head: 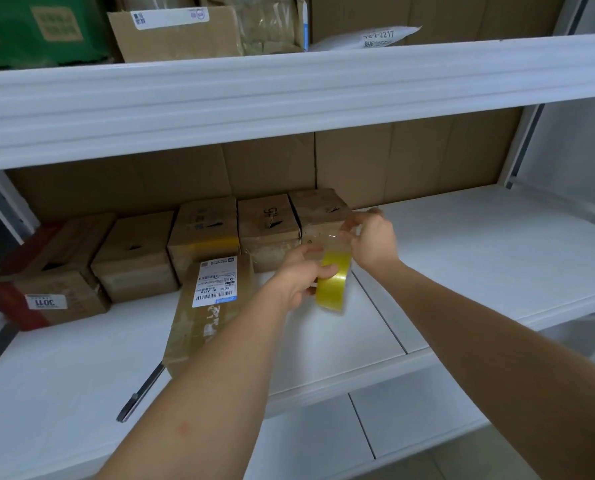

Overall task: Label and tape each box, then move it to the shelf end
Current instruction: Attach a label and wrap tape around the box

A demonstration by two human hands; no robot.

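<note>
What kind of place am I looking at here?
Probably a parcel depot or stockroom. White metal shelving holds rows of cardboard boxes, one box carries a printed barcode shipping label, and the person's hands are pulling clear tape off a tape roll.

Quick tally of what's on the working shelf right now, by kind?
Cardboard boxes in the back row: 5
Labelled box lying in front: 1
Yellow tape roll, held in the left hand, its strip pulled by the right hand: 1
Pen near the shelf's front: 1
Total: 8
</note>
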